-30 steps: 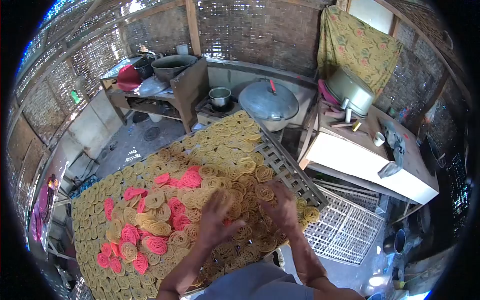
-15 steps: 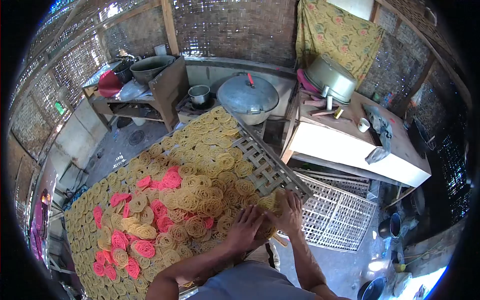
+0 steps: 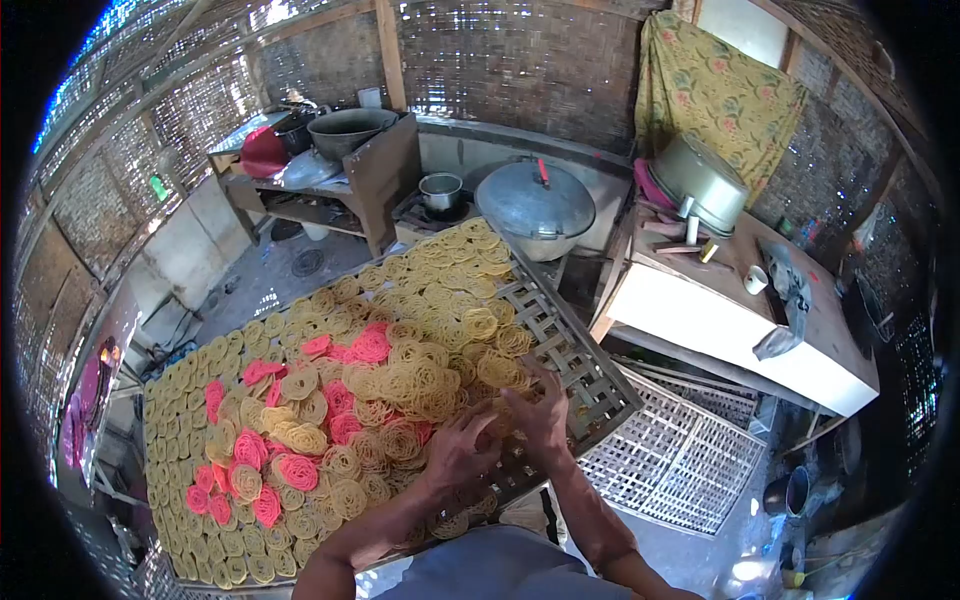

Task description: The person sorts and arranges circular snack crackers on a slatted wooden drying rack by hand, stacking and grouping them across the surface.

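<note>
Coiled strand rounds, like dried noodle nests or crackers, cover a large woven bamboo tray [image 3: 590,383]. Yellow-tan rounds [image 3: 400,385] are heaped near its right side, with pink rounds [image 3: 298,471] among them. My left hand [image 3: 462,455] is over the near right part of the heap, its fingers loosely curved and apart. Beside it, my right hand [image 3: 540,412] has its thumb and fingers spread, just below a bright yellow round [image 3: 500,370] that its fingertips nearly touch. Between the hands lie more rounds, partly hidden; I see none firmly gripped.
Behind the tray stand a large lidded pan [image 3: 536,198] and a small pot [image 3: 441,192]. A table [image 3: 745,335] at right holds a tilted metal basin [image 3: 697,180] and a white cup [image 3: 756,279]. A woven rack [image 3: 680,445] lies below; buckets [image 3: 787,492] stand on the floor.
My hands have moved left from the tray's right edge onto the heap and spread from the stack they held. A bright round now lies above my right fingers. The view has shifted left.
</note>
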`<action>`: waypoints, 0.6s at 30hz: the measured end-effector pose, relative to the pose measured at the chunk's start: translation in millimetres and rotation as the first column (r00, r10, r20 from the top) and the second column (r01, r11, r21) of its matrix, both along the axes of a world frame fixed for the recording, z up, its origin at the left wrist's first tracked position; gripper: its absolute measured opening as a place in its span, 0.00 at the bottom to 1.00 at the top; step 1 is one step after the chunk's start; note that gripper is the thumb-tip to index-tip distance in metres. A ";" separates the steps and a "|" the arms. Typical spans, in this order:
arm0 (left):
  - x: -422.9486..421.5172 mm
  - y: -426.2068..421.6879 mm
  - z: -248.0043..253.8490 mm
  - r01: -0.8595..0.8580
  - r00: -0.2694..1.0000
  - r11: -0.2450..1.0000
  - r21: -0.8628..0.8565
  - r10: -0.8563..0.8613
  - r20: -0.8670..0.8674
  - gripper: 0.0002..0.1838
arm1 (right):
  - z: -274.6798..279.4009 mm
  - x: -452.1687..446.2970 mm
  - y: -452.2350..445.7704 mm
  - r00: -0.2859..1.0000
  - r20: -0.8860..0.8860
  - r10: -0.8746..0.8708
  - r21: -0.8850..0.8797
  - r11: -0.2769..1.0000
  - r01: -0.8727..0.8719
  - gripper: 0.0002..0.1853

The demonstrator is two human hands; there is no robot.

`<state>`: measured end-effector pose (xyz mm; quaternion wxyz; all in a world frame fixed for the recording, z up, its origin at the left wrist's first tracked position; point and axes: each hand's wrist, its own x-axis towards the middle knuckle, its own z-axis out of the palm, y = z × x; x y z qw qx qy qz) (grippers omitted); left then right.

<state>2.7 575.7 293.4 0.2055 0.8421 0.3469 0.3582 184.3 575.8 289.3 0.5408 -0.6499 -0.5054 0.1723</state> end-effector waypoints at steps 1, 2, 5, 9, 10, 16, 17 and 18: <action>-0.5 -0.8 2.9 -0.025 0.999 0.998 -0.060 0.027 0.035 0.28 | 1.7 2.3 2.4 1.000 0.015 0.027 0.053 0.998 -0.027 0.31; -0.6 -1.4 5.6 -0.048 0.996 0.992 -0.120 0.056 0.068 0.27 | 2.9 5.1 2.6 0.997 -0.062 0.047 0.007 0.999 -0.046 0.30; -0.5 2.5 7.2 -0.067 0.985 0.958 -0.278 0.109 0.137 0.27 | 0.7 12.1 4.9 0.995 -0.026 0.094 -0.094 0.991 -0.096 0.29; 5.2 4.4 1.8 -0.117 0.980 0.961 -0.252 0.153 0.128 0.28 | -34.6 0.1 -9.5 0.879 0.458 0.132 -0.046 0.991 -0.125 0.29; 4.6 5.1 2.3 -0.131 0.977 0.970 -0.203 0.161 0.139 0.28 | -37.6 -5.1 -10.3 0.849 0.513 0.127 -0.010 0.990 -0.142 0.29; -18.7 7.5 11.2 -0.175 0.965 0.972 -0.155 0.200 0.167 0.26 | -17.8 -25.9 -11.1 0.940 0.290 0.179 -0.159 0.978 -0.137 0.24; -22.8 9.8 9.3 -0.164 0.960 0.974 -0.157 0.194 0.201 0.24 | -17.2 -27.2 -8.9 0.940 0.270 0.206 -0.172 0.971 -0.164 0.23; -25.2 10.6 9.0 -0.154 0.954 0.975 -0.159 0.189 0.235 0.23 | -16.8 -28.7 -7.3 0.939 0.250 0.235 -0.186 0.964 -0.192 0.22</action>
